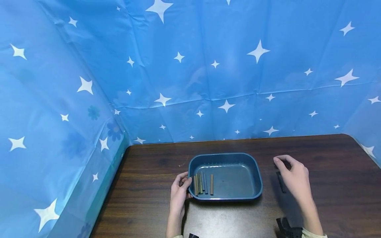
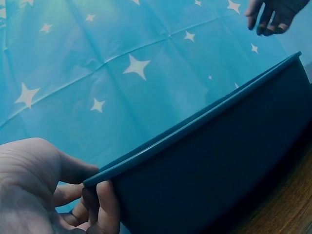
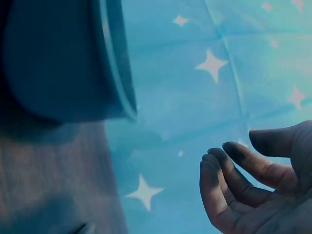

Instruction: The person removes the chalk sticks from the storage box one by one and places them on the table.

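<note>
A blue rectangular plastic tray (image 1: 242, 190) lies on the table. Inside, at its left end, are several short thin sticks (image 1: 212, 185) in brown, olive and grey, most of them side by side. My left hand (image 1: 179, 190) grips the tray's left rim; in the left wrist view the thumb is over the rim and fingers (image 2: 108, 207) are against the outer wall. To the right of the tray, my right hand (image 1: 296, 177) hovers with loosely bent fingers, nothing seen between them. Dark smudges mark its fingertips (image 3: 210, 170). Below it lies a dark stick (image 1: 281, 182), partly hidden.
The dark wood-grain table (image 1: 143, 198) carries the tray. A blue star-printed sheet (image 1: 190, 79) stands as a wall along the back and left sides. Near the right forearm is a black strap (image 1: 287, 228).
</note>
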### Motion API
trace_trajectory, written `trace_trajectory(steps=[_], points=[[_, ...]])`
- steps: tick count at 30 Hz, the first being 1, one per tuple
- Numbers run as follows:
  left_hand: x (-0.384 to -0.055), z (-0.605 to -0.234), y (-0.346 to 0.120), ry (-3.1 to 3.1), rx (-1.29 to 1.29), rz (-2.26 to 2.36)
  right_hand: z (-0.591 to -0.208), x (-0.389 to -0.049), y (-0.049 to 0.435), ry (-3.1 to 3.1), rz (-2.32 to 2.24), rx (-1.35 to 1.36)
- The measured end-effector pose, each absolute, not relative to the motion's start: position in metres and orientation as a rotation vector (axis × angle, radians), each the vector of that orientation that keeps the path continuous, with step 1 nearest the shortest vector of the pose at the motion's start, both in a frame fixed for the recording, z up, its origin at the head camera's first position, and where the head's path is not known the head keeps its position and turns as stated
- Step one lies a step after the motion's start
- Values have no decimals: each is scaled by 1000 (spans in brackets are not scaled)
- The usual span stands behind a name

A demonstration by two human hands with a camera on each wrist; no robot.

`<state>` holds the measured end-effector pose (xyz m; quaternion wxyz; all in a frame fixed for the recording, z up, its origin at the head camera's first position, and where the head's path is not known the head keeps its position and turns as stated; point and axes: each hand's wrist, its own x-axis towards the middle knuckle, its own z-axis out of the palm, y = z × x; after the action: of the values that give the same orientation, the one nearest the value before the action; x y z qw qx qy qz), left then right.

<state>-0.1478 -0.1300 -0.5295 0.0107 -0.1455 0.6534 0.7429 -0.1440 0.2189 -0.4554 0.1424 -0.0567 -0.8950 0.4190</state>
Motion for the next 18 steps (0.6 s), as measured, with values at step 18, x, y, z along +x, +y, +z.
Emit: trace_trajectory(steps=[18], points=[[-146,-527,-127,2052,-479,2323,-444,-136,149,-2539,1460,89]])
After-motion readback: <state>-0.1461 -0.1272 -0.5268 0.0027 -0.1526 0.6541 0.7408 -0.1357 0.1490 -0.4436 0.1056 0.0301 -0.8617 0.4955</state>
